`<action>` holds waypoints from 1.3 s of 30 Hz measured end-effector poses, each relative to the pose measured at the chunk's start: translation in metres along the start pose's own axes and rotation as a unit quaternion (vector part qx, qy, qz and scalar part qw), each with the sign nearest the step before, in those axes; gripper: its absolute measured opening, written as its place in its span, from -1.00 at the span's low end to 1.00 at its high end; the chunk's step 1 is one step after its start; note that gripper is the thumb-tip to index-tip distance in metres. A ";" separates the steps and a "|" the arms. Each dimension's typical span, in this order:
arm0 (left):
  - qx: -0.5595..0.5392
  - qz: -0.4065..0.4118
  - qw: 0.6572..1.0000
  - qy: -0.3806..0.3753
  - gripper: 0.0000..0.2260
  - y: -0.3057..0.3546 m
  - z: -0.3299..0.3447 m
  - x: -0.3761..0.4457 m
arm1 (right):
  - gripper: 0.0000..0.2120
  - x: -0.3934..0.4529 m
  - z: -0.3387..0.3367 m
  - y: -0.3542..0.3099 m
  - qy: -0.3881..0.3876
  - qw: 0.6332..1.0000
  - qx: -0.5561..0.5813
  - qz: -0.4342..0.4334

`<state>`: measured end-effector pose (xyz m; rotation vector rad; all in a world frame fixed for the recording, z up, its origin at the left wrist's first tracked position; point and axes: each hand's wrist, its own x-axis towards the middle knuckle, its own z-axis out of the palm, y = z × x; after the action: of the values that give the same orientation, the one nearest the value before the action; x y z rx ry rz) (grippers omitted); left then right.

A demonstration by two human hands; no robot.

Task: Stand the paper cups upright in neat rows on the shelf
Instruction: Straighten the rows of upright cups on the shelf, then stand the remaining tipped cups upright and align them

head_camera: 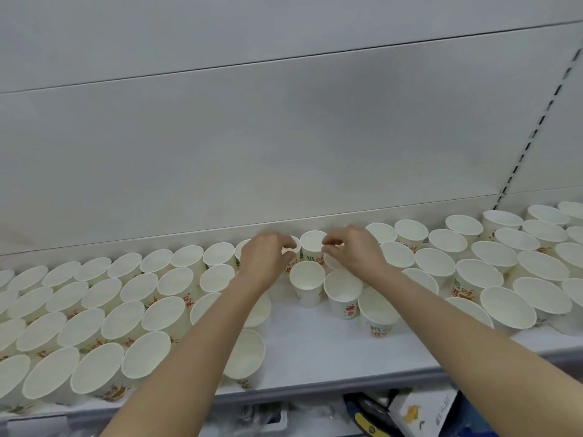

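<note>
- Broadly, a white back wall (pixel 284 137) rises behind a long white shelf (pixel 303 351), with a slotted upright (pixel 536 121) at the far right
- White paper cups (pixel 104 310) with red and green print stand upright, mouths open, in packed rows at both ends of the shelf; a bare gap runs down the middle
- Three looser cups (pixel 342 293) stand in that gap
- Left hand (pixel 263 258) reaches to the back row, fingers (pixel 288 244) curled and pinching the rim of a cup (pixel 293 247) there
- Right hand (pixel 355 252) sits beside it, fingers (pixel 329 244) pinched at the rim of another back-row cup (pixel 312 244)
- Packaged goods (pixel 410 414) show below the shelf edge
</note>
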<state>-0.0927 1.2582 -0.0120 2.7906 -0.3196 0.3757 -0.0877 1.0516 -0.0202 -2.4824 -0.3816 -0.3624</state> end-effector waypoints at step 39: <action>0.056 0.138 0.984 -0.095 -0.83 0.084 0.008 -0.062 | -0.85 -0.162 -0.042 0.034 0.058 0.993 -0.052 -0.089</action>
<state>-0.1704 1.1887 -0.0147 2.9021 -0.7558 0.1929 -0.2326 0.9698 -0.0596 -2.5211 -0.5503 -0.6103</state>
